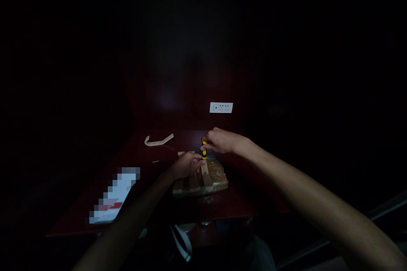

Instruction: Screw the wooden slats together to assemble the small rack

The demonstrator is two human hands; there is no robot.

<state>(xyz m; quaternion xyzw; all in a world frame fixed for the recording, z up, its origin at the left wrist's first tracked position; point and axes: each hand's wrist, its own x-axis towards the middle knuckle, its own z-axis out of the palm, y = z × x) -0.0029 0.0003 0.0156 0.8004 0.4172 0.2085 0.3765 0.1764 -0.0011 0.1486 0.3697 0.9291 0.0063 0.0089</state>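
Note:
My right hand (218, 140) is closed around the top of a yellow and black screwdriver (204, 153), which stands upright. Beneath it lies a light wooden slat (207, 181) with a dark round spot on its face. My left hand (187, 164) reaches in from the left, thumb and fingers drawn together at the screwdriver's lower end; what they pinch is hidden. More wooden slats (193, 183) run side by side under that hand. All of them rest on a flat brown package (220, 173) with shiny clear wrapping.
A hook-shaped wooden piece (159, 142) lies at the back left of the dark red table (149, 194). Small metal bits (155, 161) are nearer. A partly blurred white sheet or device (116, 199) sits at the left front. A white socket panel (221, 107) is on the wall behind.

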